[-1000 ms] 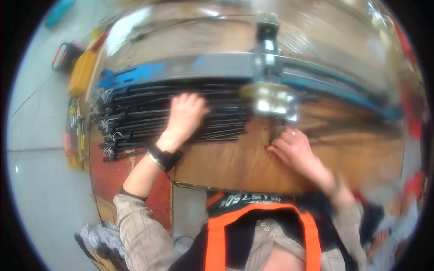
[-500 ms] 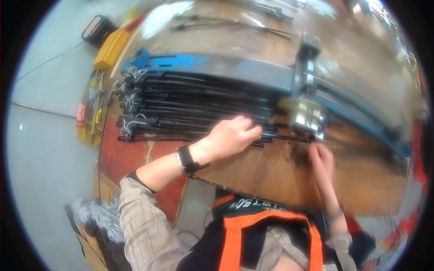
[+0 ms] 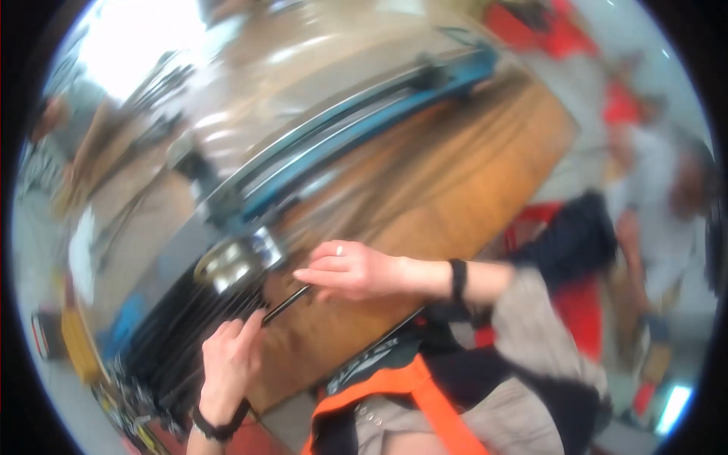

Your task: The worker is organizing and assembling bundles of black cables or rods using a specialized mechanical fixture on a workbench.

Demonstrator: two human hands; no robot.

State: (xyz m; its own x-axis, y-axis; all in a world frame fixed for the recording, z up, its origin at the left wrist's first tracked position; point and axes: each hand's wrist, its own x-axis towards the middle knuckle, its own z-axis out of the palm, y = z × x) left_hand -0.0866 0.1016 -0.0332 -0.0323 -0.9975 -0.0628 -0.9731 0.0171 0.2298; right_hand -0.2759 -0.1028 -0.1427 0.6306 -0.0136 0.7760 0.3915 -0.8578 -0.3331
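Note:
A thin black rod (image 3: 285,305) runs slantwise between my two hands, just in front of the bench fixture. My left hand (image 3: 230,356) is closed on its lower left end, fingertips pinching it. My right hand (image 3: 350,269) has its fingers closed round the upper right end; the palm side is hidden. Close beyond them is the fixture's shiny round metal head (image 3: 230,265), apart from the rod. Beside my left hand lies a bundle of black rods (image 3: 171,341), blurred, with pale ties at its far left end.
A long blue metal rail (image 3: 356,140) crosses the wooden bench (image 3: 455,189) behind the fixture. One person (image 3: 671,197) is at the right, another (image 3: 57,140) at the far left. A yellow box (image 3: 79,345) stands at the left, with red things (image 3: 576,318) beyond the bench's near edge.
The view has swung to the right, so the bench appears tilted. My hands have come away from the fixture's head, and a black rod now stretches between them.

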